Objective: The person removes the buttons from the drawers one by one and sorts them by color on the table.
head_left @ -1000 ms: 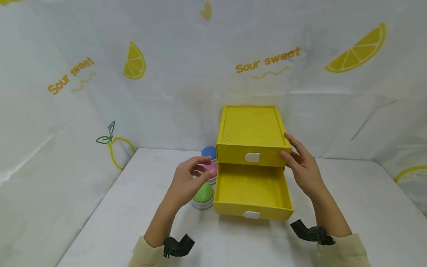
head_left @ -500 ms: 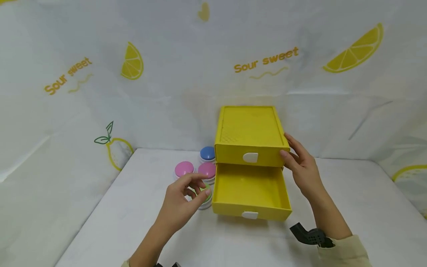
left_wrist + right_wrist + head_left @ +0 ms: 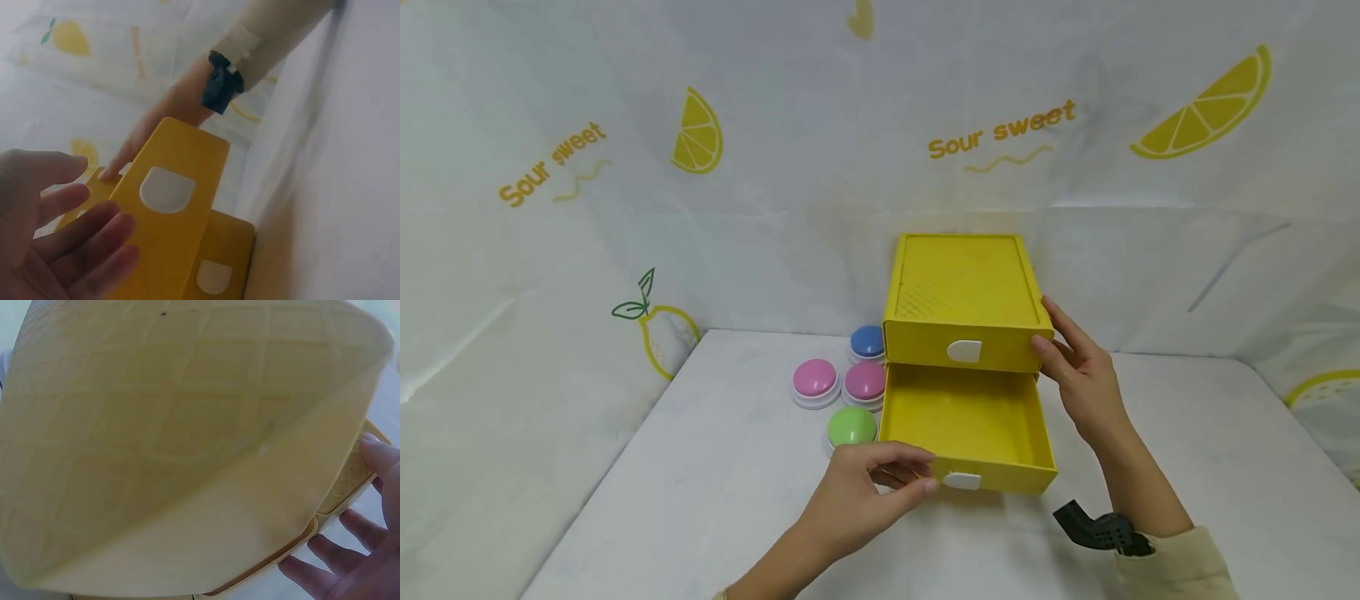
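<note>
A yellow drawer cabinet [image 3: 966, 279] stands against the back cloth. One yellow drawer [image 3: 966, 417] is pulled out below its top drawer, with bare floor inside and a white pull tab [image 3: 962, 481]. My left hand [image 3: 857, 496] is at this drawer's front left corner, fingers loosely bent; in the left wrist view the fingers [image 3: 103, 234] lie in front of the drawer front [image 3: 156, 244], contact unclear. My right hand [image 3: 1086, 387] holds the cabinet's right front corner, thumb on the front, fingers along the side. A lower drawer front [image 3: 228, 240] shows beneath in the left wrist view.
Left of the cabinet on the white table [image 3: 700, 500] sit round push buttons on white bases: a blue one [image 3: 867, 340], two pink ones, including the left pink button [image 3: 815, 379], and a green one [image 3: 852, 425]. A lemon-print cloth [image 3: 805, 167] hangs behind.
My left hand has moved from above the buttons down and right to the pulled-out drawer's front left corner. The right hand keeps its place on the cabinet. The drawer stays out.
</note>
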A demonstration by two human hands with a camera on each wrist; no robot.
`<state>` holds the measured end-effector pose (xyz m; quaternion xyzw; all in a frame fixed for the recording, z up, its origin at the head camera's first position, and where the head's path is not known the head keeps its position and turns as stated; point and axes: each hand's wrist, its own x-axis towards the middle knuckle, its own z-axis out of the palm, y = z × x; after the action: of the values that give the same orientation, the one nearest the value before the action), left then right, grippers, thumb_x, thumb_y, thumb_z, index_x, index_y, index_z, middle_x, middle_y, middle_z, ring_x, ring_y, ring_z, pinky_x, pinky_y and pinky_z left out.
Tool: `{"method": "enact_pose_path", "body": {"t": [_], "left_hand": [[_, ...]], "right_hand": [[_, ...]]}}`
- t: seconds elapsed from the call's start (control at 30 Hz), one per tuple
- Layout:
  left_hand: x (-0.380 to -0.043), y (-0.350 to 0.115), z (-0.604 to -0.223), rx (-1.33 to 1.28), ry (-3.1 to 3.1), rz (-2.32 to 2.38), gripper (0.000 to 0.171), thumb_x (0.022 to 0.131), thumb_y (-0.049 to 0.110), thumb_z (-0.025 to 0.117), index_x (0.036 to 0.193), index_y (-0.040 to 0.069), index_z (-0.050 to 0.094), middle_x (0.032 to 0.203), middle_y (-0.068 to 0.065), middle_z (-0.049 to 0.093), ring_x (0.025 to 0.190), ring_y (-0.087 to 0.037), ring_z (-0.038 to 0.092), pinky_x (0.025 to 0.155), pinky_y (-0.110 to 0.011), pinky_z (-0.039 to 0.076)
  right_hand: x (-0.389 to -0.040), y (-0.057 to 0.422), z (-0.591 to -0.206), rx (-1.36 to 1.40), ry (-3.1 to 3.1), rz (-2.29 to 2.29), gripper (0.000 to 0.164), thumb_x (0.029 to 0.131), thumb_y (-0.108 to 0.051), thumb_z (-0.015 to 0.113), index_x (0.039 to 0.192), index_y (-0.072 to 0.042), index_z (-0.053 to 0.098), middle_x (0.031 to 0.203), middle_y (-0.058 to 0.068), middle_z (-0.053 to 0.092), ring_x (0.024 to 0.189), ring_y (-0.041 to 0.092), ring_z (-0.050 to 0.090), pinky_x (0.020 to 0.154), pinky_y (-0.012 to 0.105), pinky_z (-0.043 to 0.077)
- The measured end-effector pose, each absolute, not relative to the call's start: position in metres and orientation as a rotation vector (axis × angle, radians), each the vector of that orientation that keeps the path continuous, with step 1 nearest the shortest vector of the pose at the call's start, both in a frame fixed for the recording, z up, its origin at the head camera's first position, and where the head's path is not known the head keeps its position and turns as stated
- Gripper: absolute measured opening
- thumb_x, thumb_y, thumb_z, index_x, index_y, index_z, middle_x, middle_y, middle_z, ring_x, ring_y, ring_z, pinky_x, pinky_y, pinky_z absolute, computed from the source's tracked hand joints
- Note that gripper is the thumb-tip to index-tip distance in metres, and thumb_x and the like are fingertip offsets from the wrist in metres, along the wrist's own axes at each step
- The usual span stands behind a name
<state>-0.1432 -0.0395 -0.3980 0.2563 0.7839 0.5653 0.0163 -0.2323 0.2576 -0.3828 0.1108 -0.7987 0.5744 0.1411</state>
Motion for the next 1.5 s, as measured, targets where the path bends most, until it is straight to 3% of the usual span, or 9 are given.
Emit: {"method": "enact_pose_path", "body": {"t": [0.33, 0.6, 0.77, 0.97, 1.2, 1.5], "left_hand": [[-0.140, -0.026, -0.404, 0.712, 2.431, 1.661, 0.038, 0.091, 0.030, 0.076, 0.127, 0.018, 0.070, 0.105, -0.002, 0.079, 0.087, 0.000, 0.073, 0.077, -0.015, 0.058], [-0.140, -0.021, -0.412, 0.779, 2.471, 1.674, 0.024, 0.091, 0.029, 0.076, 0.111, 0.014, 0.078, 0.104, -0.005, 0.079, 0.086, 0.003, 0.070, 0.079, -0.017, 0.059], [-0.142, -0.016, -0.418, 0.815, 2.529, 1.657, 0.026, 0.091, 0.028, 0.077, 0.113, 0.014, 0.078, 0.106, 0.001, 0.079, 0.090, 0.003, 0.071, 0.080, -0.017, 0.059], [-0.147, -0.008, -0.425, 0.808, 2.473, 1.712, 0.022, 0.090, 0.023, 0.077, 0.108, 0.010, 0.079, 0.103, -0.003, 0.080, 0.085, 0.003, 0.072, 0.073, -0.014, 0.058], [-0.156, -0.005, -0.427, 0.807, 2.608, 1.692, 0.011, 0.089, 0.020, 0.078, 0.098, 0.014, 0.082, 0.094, 0.000, 0.080, 0.075, 0.008, 0.067, 0.068, -0.013, 0.057], [-0.167, -0.003, -0.428, 0.782, 2.665, 1.701, 0.007, 0.087, 0.015, 0.080, 0.093, 0.014, 0.083, 0.090, -0.001, 0.081, 0.072, 0.009, 0.067, 0.066, -0.013, 0.057]], "right_hand": [[-0.233, 0.256, -0.382, 0.321, -2.267, 1.694, 0.058, 0.106, -0.029, 0.053, 0.159, -0.033, 0.031, 0.166, 0.004, 0.032, 0.116, -0.014, 0.056, 0.087, 0.007, 0.052], [-0.233, 0.253, -0.383, 0.282, -2.288, 1.673, 0.057, 0.105, -0.032, 0.054, 0.157, -0.038, 0.031, 0.166, 0.001, 0.032, 0.124, -0.009, 0.055, 0.088, 0.007, 0.051], [-0.233, 0.252, -0.383, 0.259, -2.311, 1.627, 0.058, 0.105, -0.033, 0.055, 0.157, -0.041, 0.031, 0.166, 0.000, 0.033, 0.131, 0.000, 0.055, 0.089, 0.007, 0.051], [-0.232, 0.252, -0.383, 0.258, -2.325, 1.607, 0.059, 0.104, -0.033, 0.055, 0.157, -0.041, 0.030, 0.166, 0.001, 0.033, 0.134, 0.005, 0.055, 0.088, 0.006, 0.050], [-0.233, 0.254, -0.384, 0.286, -2.313, 1.597, 0.059, 0.105, -0.030, 0.055, 0.158, -0.038, 0.029, 0.166, 0.003, 0.033, 0.128, -0.005, 0.055, 0.088, 0.006, 0.050], [-0.234, 0.254, -0.384, 0.298, -2.320, 1.580, 0.059, 0.105, -0.032, 0.053, 0.158, -0.038, 0.028, 0.166, 0.001, 0.034, 0.131, 0.000, 0.056, 0.089, 0.006, 0.050]]}}
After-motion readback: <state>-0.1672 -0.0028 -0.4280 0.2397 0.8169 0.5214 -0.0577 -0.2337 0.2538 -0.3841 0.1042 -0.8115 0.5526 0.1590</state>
